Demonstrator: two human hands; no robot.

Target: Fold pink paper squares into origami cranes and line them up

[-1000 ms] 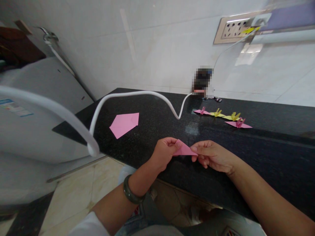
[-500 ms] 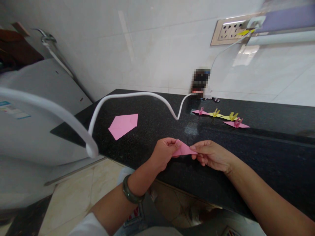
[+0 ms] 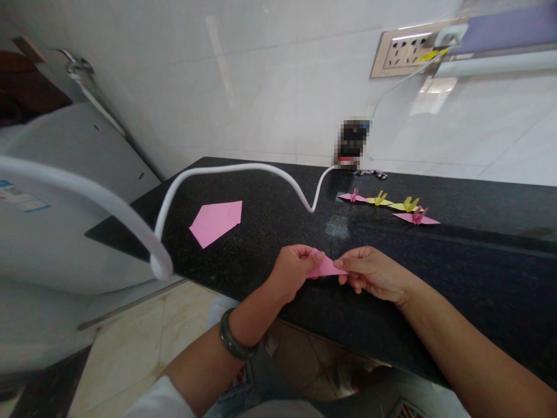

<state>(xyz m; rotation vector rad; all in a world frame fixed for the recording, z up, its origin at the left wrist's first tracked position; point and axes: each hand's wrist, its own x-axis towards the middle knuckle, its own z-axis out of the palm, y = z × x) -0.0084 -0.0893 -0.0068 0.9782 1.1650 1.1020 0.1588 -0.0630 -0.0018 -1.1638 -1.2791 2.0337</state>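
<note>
A small folded piece of pink origami paper [image 3: 327, 267] is stretched between my two hands above the black countertop's front part. My left hand [image 3: 295, 268] pinches its left end, thumb on top; a dark bangle circles that wrist. At the pointed right end, my right hand [image 3: 369, 273] grips the paper between thumb and fingers. The left hand's fingers hide part of the paper. On the counter to the left lies a flat pink sheet [image 3: 217, 223], partly folded, with several corners.
Folded pink and yellow paper cranes [image 3: 409, 205] sit in a row at the back right. A white bendable stand arm [image 3: 243, 168] arches over the counter [image 3: 270, 226] to a blurred-out device [image 3: 352, 145] against the wall. A wall socket [image 3: 404, 52] is above.
Both hands keep hold of the folded pink paper; the left thumb has slid slightly right over it. The whole view has shifted a little.
</note>
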